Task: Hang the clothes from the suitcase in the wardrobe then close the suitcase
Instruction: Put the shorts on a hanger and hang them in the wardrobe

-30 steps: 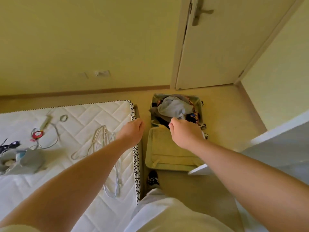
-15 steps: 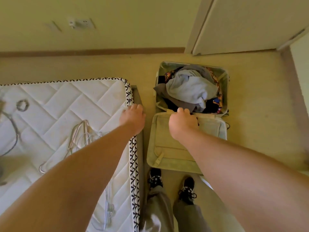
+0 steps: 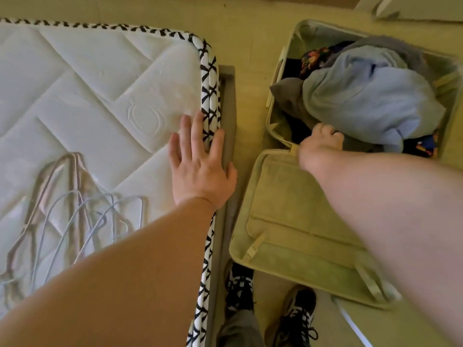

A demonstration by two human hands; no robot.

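The suitcase (image 3: 300, 221) lay open on the floor (image 3: 250, 33) right of the mattress (image 3: 100, 96), clothes (image 3: 370, 96) heaped in its far half, none judged hung yet. The left hand (image 3: 200, 169) pressed flat on the mattress, grip open; the right hand (image 3: 319, 146) curled into the pile, its hold unclear. Hangers (image 3: 75, 209) lay unused nearby.

Right hand (image 3: 320, 149) fingertips hidden among clothes (image 3: 370, 96)

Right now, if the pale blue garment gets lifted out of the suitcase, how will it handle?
The pale blue garment lies crumpled in soft folds, so it will probably hang limp and unfold. It looks like thin cloth, likely light enough for one hand. It overlaps the grey garment in the suitcase, which may drag along.
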